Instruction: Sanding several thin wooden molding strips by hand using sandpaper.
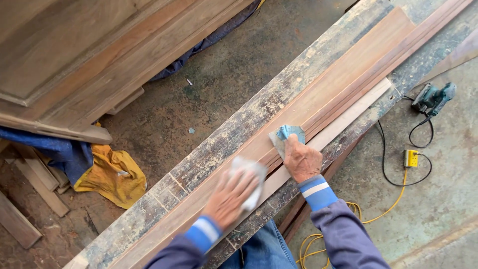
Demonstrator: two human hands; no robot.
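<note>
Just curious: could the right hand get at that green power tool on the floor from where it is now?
Probably not: the right hand rests on the moulded board, and the power tool lies well beyond the workbench edge.
</note>
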